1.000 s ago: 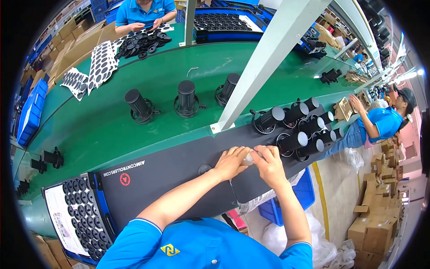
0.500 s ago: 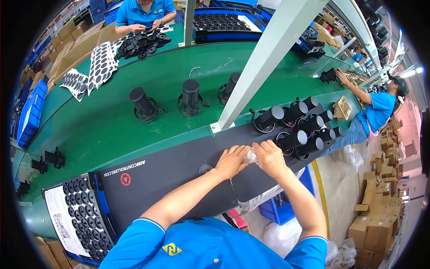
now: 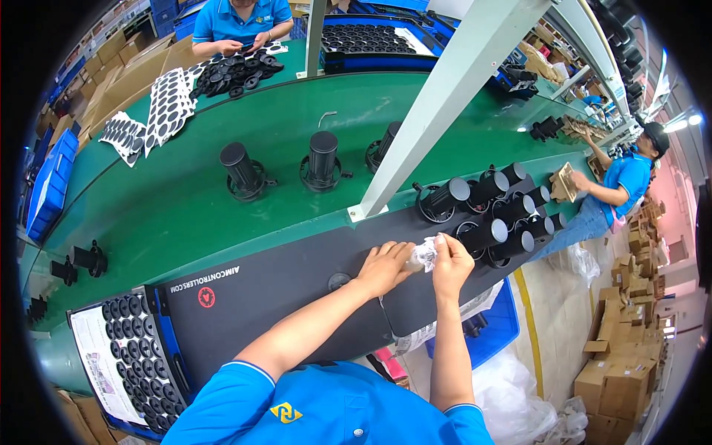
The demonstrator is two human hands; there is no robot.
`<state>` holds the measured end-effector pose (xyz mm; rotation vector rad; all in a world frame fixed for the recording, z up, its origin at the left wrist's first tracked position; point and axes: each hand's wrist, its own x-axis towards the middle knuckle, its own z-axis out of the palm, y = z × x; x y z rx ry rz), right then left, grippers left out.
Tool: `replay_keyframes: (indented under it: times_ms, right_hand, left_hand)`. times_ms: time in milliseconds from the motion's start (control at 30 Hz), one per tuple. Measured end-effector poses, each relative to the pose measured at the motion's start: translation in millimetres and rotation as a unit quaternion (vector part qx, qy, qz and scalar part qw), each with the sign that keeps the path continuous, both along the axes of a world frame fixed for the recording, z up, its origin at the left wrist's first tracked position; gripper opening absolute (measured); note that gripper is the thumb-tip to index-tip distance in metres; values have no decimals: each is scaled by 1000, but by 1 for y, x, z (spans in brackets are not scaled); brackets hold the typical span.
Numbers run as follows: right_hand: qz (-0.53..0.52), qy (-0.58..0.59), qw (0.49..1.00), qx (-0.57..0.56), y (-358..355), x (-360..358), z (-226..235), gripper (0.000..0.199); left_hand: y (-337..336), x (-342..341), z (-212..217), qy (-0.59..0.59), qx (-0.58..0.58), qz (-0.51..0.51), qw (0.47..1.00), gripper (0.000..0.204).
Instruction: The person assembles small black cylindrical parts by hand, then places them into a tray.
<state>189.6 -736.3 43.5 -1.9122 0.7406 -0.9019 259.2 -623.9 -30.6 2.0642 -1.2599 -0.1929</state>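
A crumpled whitish wrapping [image 3: 425, 254], thin plastic or paper, is between my hands over the black mat [image 3: 274, 297]. My left hand [image 3: 387, 265] is closed around its left end, fingers together and pointing away from me. With thumb and fingers my right hand [image 3: 452, 267] pinches its right side. Whether anything lies inside the wrapping is hidden. A flat black disc [image 3: 340, 281] rests on the mat by my left wrist. Just beyond my right hand several black cylindrical parts with ring-shaped bases, such as this black cylinder [image 3: 486, 234], lie tilted in a group.
A white metal post [image 3: 437, 111] rises from the bench beyond my hands. More black cylinders [image 3: 321, 161] stand on the green conveyor [image 3: 185, 200]. A tray of black rings [image 3: 137, 348] is at left; a blue bin [image 3: 493, 326] sits below right. Two co-workers [image 3: 241, 22] [image 3: 630, 178] are nearby.
My right hand has turned and drawn slightly back, its forearm swinging left, so more of the wrapping shows. My left hand stays almost still. The co-worker at right has moved their arms to a cardboard piece.
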Motion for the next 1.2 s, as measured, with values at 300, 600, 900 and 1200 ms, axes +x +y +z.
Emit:
replay_keyframes:
  times_ms: [300,600,900,1200]
  right_hand:
    - [-36,-279,867,412,-29,-2,-16,17]
    - [-62,-177,964,186,-21,-8,10,16]
    - [-138,-201,964,106,16,10,-34,16]
    - [-90,-248,909,324,-23,6,-28,16]
  left_hand:
    - [4,4,1,3,12,-6,1000,58]
    - [6,4,-1,9,19,-16,1000,59]
    - [6,0,-2,6,3,-5,1000,58]
    - [1,7,9,40,66,-34,996,60]
